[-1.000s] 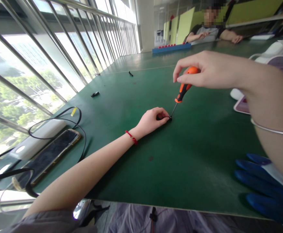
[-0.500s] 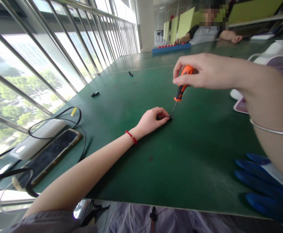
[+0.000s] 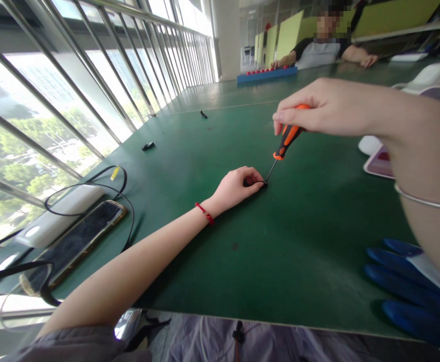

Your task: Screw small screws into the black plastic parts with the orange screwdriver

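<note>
My right hand [image 3: 310, 108] is closed around the handle of an orange and black screwdriver [image 3: 288, 142]. Its thin metal shaft slants down to the left, and the tip meets a small black part [image 3: 265, 184] on the green table [image 3: 302, 251]. My left hand [image 3: 238, 185] rests low on the tabletop, thumb and fingers pinching that same part. Most of the part is covered by my fingers, so its exact kind cannot be made out.
Two small black pieces [image 3: 148, 146] [image 3: 203, 114] lie farther back. Left are a phone [image 3: 80, 241], a white power bank-like block [image 3: 59, 216] and looped cables. A blue glove [image 3: 404, 281] lies at right. Across the table a person sits by a blue rack [image 3: 267, 75] with red tops.
My right hand has shifted slightly right and the screwdriver leans more to the right, its tip staying at the black part. My left hand has not moved.
</note>
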A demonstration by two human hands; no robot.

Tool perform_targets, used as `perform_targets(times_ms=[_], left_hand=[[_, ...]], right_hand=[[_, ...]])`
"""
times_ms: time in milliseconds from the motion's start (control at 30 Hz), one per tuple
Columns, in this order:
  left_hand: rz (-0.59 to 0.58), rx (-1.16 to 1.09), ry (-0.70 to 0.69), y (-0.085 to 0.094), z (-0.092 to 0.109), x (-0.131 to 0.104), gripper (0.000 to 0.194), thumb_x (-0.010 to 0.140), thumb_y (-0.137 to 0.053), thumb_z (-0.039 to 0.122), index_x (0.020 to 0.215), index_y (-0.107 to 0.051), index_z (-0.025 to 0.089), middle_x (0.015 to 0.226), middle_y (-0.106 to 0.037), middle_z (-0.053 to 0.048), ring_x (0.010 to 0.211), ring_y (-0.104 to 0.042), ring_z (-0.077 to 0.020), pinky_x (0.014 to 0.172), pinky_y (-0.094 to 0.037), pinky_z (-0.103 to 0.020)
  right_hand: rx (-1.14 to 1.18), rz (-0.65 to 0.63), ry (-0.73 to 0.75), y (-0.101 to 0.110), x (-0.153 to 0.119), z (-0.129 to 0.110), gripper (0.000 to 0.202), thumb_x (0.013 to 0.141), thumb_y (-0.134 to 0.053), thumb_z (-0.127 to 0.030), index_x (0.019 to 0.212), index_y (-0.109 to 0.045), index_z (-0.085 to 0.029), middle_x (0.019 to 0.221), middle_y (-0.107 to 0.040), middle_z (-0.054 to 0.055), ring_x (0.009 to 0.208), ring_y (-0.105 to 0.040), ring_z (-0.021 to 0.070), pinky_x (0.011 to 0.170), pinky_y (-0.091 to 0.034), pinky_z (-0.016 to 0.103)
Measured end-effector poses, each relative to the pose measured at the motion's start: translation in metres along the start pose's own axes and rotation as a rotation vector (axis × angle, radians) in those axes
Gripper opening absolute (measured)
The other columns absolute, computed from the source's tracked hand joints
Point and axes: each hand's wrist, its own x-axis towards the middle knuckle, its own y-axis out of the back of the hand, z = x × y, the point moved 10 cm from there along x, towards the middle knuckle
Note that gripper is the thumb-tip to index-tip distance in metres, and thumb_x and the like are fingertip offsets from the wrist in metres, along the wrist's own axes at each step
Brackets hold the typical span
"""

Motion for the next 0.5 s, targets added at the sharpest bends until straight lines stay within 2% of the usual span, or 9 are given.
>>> perform_targets(times_ms=[67, 133, 200, 267, 333, 400, 433, 500], left_hand=[[-0.001, 0.0, 0.003, 0.0001, -0.0001, 0.0, 0.018, 0.083, -0.059, 0.029, 0.089, -0.07, 0.015, 0.086, -0.067, -0.004, 0.078, -0.059, -0.0132, 0.071, -0.048, -0.024], [-0.002, 0.003, 0.005, 0.0, -0.0003, 0.0002, 0.018, 0.083, -0.059, 0.029, 0.089, -0.07, 0.015, 0.086, -0.066, -0.003, 0.078, -0.059, -0.0133, 0.071, -0.048, -0.024], [-0.002, 0.002, 0.002, -0.0001, -0.0002, 0.0003, 0.018, 0.083, -0.059, 0.029, 0.089, -0.07, 0.016, 0.086, -0.067, -0.003, 0.078, -0.059, -0.0134, 0.071, -0.048, -0.024], [-0.002, -0.001, -0.002, -0.0002, 0.0, 0.0004, 0.019, 0.083, -0.058, 0.03, 0.089, -0.07, 0.016, 0.086, -0.067, -0.004, 0.078, -0.059, -0.0134, 0.071, -0.047, -0.024], [-0.001, -0.003, -0.002, -0.0002, -0.0002, 0.0004, 0.019, 0.083, -0.058, 0.03, 0.089, -0.07, 0.016, 0.086, -0.067, -0.003, 0.078, -0.059, -0.0133, 0.07, -0.047, -0.024], [-0.001, -0.002, 0.001, -0.0001, -0.0006, 0.0004, 0.019, 0.083, -0.058, 0.03, 0.089, -0.07, 0.016, 0.086, -0.067, -0.003, 0.077, -0.059, -0.0132, 0.071, -0.047, -0.024], [-0.001, -0.001, 0.001, -0.0001, -0.0006, 0.0004, 0.019, 0.083, -0.059, 0.03, 0.089, -0.07, 0.016, 0.086, -0.067, -0.003, 0.077, -0.059, -0.0132, 0.071, -0.047, -0.024], [-0.004, 0.001, 0.002, -0.0002, -0.0008, 0.0004, 0.018, 0.083, -0.059, 0.03, 0.089, -0.07, 0.016, 0.085, -0.067, -0.003, 0.077, -0.059, -0.0133, 0.071, -0.047, -0.024]], right_hand=[[-0.029, 0.033, -0.034, 0.0032, -0.0001, 0.0038, 0.026, 0.079, -0.054, -0.04, 0.098, -0.062, -0.024, 0.075, -0.056, 0.001, 0.06, -0.043, 0.0127, 0.059, -0.03, 0.03], [-0.046, 0.048, -0.061, 0.0044, -0.0001, 0.0062, 0.032, 0.076, -0.058, -0.039, 0.105, -0.059, -0.025, 0.076, -0.056, 0.001, 0.061, -0.043, 0.0136, 0.06, -0.031, 0.03], [-0.036, 0.015, -0.039, 0.0009, 0.0, 0.0033, 0.031, 0.08, -0.052, -0.05, 0.096, -0.061, -0.025, 0.074, -0.056, 0.002, 0.063, -0.044, 0.0151, 0.061, -0.032, 0.032], [-0.019, -0.019, -0.006, -0.0022, -0.0005, -0.0008, 0.04, 0.085, -0.042, -0.058, 0.083, -0.064, -0.025, 0.071, -0.056, 0.002, 0.064, -0.045, 0.0163, 0.063, -0.033, 0.033], [-0.028, -0.014, -0.007, -0.0014, -0.0007, -0.001, 0.036, 0.085, -0.044, -0.054, 0.083, -0.066, -0.025, 0.071, -0.056, 0.002, 0.063, -0.045, 0.016, 0.062, -0.033, 0.032], [-0.055, 0.028, -0.034, 0.0025, -0.0004, 0.0022, 0.024, 0.078, -0.055, -0.041, 0.095, -0.064, -0.026, 0.075, -0.057, 0.001, 0.063, -0.045, 0.0146, 0.061, -0.033, 0.031], [-0.066, 0.042, -0.042, 0.0036, -0.0001, 0.0034, 0.027, 0.075, -0.058, -0.036, 0.099, -0.062, -0.026, 0.077, -0.058, 0.001, 0.062, -0.045, 0.0139, 0.061, -0.033, 0.03], [-0.065, 0.032, -0.034, 0.0021, 0.0006, 0.0038, 0.03, 0.074, -0.058, -0.04, 0.099, -0.062, -0.025, 0.077, -0.058, 0.001, 0.062, -0.045, 0.0131, 0.06, -0.033, 0.03]])
